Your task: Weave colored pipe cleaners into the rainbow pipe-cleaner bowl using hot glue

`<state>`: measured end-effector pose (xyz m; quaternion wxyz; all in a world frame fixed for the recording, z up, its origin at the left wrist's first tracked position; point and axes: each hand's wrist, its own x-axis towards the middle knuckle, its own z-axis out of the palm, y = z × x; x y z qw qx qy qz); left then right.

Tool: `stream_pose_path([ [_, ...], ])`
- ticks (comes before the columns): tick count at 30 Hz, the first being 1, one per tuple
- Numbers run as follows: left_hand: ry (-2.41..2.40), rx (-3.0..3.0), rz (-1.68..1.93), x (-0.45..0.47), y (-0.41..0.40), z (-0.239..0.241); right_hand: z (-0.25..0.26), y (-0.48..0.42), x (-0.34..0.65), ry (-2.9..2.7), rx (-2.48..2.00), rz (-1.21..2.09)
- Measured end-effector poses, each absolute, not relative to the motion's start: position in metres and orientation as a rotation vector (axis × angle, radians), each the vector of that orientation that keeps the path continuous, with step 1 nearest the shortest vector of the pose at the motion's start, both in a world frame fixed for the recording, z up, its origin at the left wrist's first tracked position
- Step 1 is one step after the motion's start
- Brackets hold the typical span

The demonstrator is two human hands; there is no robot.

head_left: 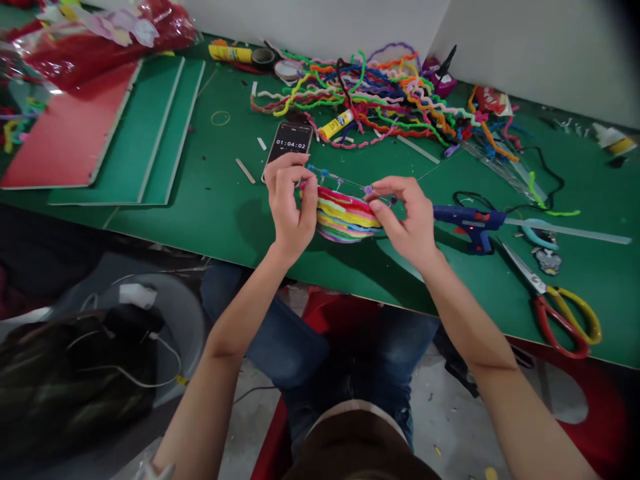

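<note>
Between my hands, above the table's front edge, is a curved craft piece (347, 217) of rainbow-coloured pipe cleaners laid in rows, rounded at the bottom. A thin strand with small blue and purple beads (340, 181) runs along its top. My left hand (293, 203) pinches the left end of the piece, thumb against the fingers. At the other end, my right hand (407, 217) is closed with thumb and forefinger at a purple bead (369, 191) and the upper right edge. The fingers partly hide both ends.
A phone timer (290, 145) lies behind my left hand. A blue glue gun (473, 223) and open scissors (547, 293) lie at the right. Loose pipe cleaners (370, 93) and a glue stick (336, 125) are at the back. Green boards (173, 133) lie left.
</note>
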<state>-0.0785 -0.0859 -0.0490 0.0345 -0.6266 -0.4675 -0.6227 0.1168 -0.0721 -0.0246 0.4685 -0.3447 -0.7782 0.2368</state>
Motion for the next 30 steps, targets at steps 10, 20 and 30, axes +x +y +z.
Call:
stream_pose_path([
  [10,-1.278,-2.165,-1.476,-0.070,-0.092,-0.053,-0.025,-0.073,0.114,-1.855,-0.878,0.563],
  [20,-1.389,-2.272,-1.561,-0.069,-0.094,-0.057,-0.024,-0.078,0.108,-1.794,-0.857,0.648],
  [30,-1.429,-2.183,-1.523,-0.063,-0.098,-0.059,-0.028,-0.075,0.106,-1.752,-0.856,0.703],
])
